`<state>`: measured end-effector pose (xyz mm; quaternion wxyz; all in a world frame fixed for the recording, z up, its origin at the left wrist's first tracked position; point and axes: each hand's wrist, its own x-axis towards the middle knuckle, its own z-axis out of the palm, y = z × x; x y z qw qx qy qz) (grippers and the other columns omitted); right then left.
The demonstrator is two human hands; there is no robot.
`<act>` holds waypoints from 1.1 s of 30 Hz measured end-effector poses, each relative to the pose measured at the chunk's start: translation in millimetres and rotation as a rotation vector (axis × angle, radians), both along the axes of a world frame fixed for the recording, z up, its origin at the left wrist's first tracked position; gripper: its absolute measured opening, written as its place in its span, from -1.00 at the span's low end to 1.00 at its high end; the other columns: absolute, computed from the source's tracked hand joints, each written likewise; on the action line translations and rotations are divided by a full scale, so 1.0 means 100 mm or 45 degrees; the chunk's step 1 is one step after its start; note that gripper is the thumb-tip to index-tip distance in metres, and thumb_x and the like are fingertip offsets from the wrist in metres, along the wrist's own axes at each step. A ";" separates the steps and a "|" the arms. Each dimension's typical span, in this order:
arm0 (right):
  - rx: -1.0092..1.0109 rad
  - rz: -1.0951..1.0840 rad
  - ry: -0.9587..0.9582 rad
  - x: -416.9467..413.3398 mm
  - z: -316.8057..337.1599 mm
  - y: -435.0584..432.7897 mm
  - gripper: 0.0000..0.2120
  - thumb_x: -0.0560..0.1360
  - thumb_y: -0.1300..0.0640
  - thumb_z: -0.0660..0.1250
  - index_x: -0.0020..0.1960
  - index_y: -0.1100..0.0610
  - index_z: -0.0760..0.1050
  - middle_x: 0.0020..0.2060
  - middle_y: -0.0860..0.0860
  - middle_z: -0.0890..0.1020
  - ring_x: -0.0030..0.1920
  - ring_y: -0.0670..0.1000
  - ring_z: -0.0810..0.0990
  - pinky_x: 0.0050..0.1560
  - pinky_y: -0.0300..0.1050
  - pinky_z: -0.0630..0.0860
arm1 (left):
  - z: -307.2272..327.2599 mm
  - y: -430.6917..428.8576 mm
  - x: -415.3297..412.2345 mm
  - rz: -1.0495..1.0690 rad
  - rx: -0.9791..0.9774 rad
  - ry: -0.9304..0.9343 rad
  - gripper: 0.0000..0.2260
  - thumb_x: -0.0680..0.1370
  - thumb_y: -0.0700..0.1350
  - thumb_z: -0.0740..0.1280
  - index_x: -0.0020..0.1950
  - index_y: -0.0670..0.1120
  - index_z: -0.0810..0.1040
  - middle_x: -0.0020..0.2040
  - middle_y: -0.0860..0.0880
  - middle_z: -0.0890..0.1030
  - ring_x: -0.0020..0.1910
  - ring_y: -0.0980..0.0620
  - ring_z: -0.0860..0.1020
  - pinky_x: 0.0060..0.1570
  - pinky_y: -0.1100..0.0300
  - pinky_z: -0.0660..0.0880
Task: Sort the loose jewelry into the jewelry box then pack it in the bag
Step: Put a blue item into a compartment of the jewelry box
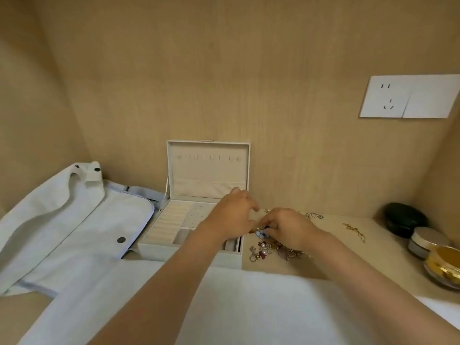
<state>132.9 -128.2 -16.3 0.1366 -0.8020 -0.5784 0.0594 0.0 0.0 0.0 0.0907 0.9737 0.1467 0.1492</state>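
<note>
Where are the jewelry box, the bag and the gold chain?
jewelry box [207,170]: head view, inside of its raised lid.
bag [74,220]: head view, its pale front panel.
gold chain [355,230]: head view, middle of its length.

Left hand and right hand pinch blue trinket (beside jewelry box).

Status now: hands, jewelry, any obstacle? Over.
Left hand and right hand pinch blue flower piece. Jewelry box open, bag beside it. Jewelry pile unsorted; nothing blocks box.
</note>
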 end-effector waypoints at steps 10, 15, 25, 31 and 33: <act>0.003 -0.042 -0.130 0.20 -0.19 0.06 -0.85 0.46 -0.06 0.42 0.01 -0.09 0.65 -0.09 -0.14 0.68 -0.06 -0.08 0.60 -0.11 -0.20 0.46 | -0.23 0.06 0.20 0.039 0.001 0.020 -0.65 0.50 -0.02 0.41 0.29 0.04 0.57 0.18 0.07 0.52 0.20 0.07 0.34 0.14 0.22 0.35; 0.111 -0.055 0.065 0.29 -0.25 0.06 -0.91 0.45 0.01 0.46 -0.18 -0.11 0.57 -0.19 -0.16 0.67 -0.18 -0.18 0.54 -0.18 -0.24 0.37 | -0.20 0.09 0.28 0.012 0.031 0.085 -0.62 0.48 0.08 0.42 0.29 0.09 0.57 0.20 0.09 0.54 0.21 0.04 0.37 0.18 0.17 0.29; 0.640 -0.100 1.067 0.25 0.00 0.08 -0.87 0.51 0.37 0.41 -0.05 0.18 0.65 -0.24 0.05 0.71 -0.22 0.00 0.67 -0.06 -0.09 0.64 | -0.07 0.01 0.22 -0.050 -0.711 -0.132 -0.67 0.47 -0.04 0.48 0.17 0.12 0.49 -0.08 0.09 0.69 -0.14 0.18 0.65 -0.04 0.19 0.55; 0.696 -0.120 1.274 0.03 0.28 0.13 -0.90 0.53 0.35 0.39 0.03 0.27 0.61 -0.29 0.06 0.67 -0.34 -0.06 0.64 -0.31 -0.23 0.60 | 0.08 0.09 0.05 -0.002 -0.944 -0.310 -0.79 0.44 -0.08 0.53 0.01 0.00 0.57 -0.33 0.06 0.62 -0.34 0.20 0.59 -0.17 0.22 0.52; 0.697 -0.100 1.293 -0.06 0.36 0.18 -0.89 0.54 0.35 0.37 0.06 0.27 0.60 -0.29 0.07 0.67 -0.34 -0.05 0.63 -0.32 -0.23 0.58 | 0.15 0.15 -0.06 -0.002 -1.051 -0.366 -0.79 0.45 -0.12 0.52 0.03 -0.02 0.58 -0.30 0.01 0.67 -0.29 0.10 0.64 -0.04 0.03 0.60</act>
